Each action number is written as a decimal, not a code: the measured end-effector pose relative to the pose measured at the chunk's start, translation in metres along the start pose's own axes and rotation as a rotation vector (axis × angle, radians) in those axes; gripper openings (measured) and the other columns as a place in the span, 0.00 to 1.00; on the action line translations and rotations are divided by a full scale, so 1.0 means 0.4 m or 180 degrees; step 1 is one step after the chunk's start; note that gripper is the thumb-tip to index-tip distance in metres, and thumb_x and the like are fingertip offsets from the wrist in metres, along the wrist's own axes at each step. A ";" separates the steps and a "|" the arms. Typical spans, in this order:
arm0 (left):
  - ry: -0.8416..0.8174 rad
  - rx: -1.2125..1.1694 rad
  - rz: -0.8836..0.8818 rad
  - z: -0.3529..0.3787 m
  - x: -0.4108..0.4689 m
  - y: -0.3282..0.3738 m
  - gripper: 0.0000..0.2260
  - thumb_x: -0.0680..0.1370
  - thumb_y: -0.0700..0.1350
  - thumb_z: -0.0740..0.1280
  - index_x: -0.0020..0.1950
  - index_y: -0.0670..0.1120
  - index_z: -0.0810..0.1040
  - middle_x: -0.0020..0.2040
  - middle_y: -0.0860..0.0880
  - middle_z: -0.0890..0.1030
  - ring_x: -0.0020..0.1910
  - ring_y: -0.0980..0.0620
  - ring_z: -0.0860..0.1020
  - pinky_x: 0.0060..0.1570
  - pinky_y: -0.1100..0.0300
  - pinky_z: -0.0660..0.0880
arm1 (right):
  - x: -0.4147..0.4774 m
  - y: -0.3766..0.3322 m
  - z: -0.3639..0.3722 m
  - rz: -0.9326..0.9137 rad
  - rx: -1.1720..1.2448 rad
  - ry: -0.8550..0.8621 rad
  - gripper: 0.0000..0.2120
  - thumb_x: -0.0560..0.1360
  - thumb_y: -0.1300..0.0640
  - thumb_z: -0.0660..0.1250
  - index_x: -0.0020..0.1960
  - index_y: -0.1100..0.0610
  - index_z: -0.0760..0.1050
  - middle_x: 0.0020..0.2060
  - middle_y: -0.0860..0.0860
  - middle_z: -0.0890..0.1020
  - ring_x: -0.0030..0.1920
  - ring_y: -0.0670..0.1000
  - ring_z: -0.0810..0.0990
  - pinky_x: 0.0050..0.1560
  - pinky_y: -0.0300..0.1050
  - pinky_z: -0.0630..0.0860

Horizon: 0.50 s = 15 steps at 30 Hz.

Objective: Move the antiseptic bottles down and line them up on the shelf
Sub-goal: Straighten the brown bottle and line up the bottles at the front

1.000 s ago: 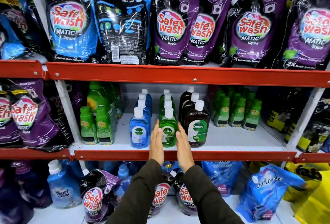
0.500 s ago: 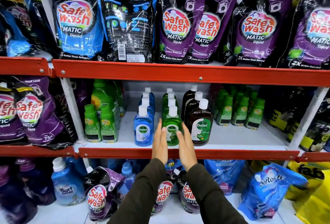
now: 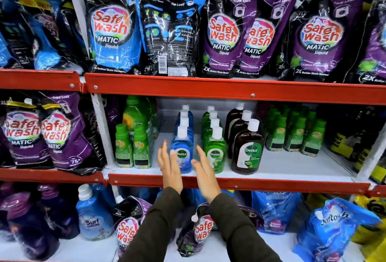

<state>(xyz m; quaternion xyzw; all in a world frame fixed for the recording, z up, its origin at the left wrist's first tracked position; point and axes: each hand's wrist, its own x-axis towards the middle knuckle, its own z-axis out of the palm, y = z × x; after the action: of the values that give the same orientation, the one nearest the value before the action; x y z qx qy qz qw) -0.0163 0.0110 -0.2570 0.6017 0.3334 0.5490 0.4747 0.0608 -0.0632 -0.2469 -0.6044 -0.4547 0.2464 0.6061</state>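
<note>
Three rows of Dettol antiseptic bottles stand front to back on the middle shelf (image 3: 282, 167): a blue row led by a blue bottle (image 3: 183, 146), a green row led by a green bottle (image 3: 216, 153), and a brown row led by a brown bottle (image 3: 247, 151). My left hand (image 3: 169, 167) is flat and open on the left side of the front blue bottle. My right hand (image 3: 205, 171) is open between the blue and green front bottles. The two palms flank the blue bottle; neither grips it.
Small green bottles (image 3: 133, 148) stand left of the blue row, more green bottles (image 3: 296, 132) right of the brown row. Safewash pouches (image 3: 223, 33) fill the upper shelf. Pouches and a Surf Excel bottle (image 3: 92, 217) crowd the lower shelf. A red shelf lip (image 3: 250, 184) runs under my hands.
Both hands have shifted left from around the front green bottle to around the front blue bottle. The view has also moved a little closer and rightward.
</note>
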 end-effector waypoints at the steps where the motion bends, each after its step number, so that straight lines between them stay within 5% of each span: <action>1: -0.0200 -0.0073 -0.0113 -0.005 0.008 -0.001 0.22 0.86 0.52 0.51 0.81 0.52 0.56 0.83 0.47 0.55 0.82 0.50 0.53 0.81 0.49 0.52 | 0.005 -0.002 0.010 0.0104 -0.0007 -0.0062 0.25 0.83 0.57 0.56 0.79 0.50 0.56 0.75 0.43 0.63 0.69 0.29 0.63 0.69 0.27 0.59; 3: -0.0501 -0.0208 -0.0227 -0.012 0.015 -0.003 0.22 0.86 0.51 0.50 0.81 0.52 0.54 0.82 0.47 0.57 0.80 0.50 0.59 0.80 0.48 0.56 | 0.009 -0.004 0.023 0.0232 0.0022 -0.0060 0.25 0.83 0.56 0.56 0.79 0.52 0.55 0.77 0.47 0.63 0.73 0.40 0.62 0.73 0.37 0.58; 8: -0.0700 -0.0284 -0.0276 -0.021 0.022 -0.006 0.24 0.86 0.51 0.51 0.82 0.51 0.54 0.82 0.46 0.60 0.79 0.49 0.63 0.79 0.45 0.60 | 0.010 0.002 0.028 0.0294 0.0059 0.0041 0.25 0.83 0.58 0.56 0.79 0.53 0.56 0.77 0.50 0.64 0.75 0.46 0.65 0.78 0.46 0.60; 15: -0.0786 -0.0141 -0.0233 -0.026 0.019 -0.009 0.24 0.86 0.53 0.52 0.82 0.52 0.54 0.81 0.46 0.62 0.79 0.48 0.64 0.78 0.44 0.61 | 0.004 0.002 0.022 0.0299 0.0073 0.0040 0.27 0.82 0.61 0.57 0.79 0.52 0.57 0.74 0.48 0.68 0.71 0.44 0.68 0.70 0.37 0.65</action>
<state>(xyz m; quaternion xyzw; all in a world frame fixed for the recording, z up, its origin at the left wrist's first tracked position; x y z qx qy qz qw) -0.0246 0.0213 -0.2585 0.6415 0.2819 0.4604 0.5451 0.0545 -0.0573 -0.2484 -0.6196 -0.4191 0.2759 0.6036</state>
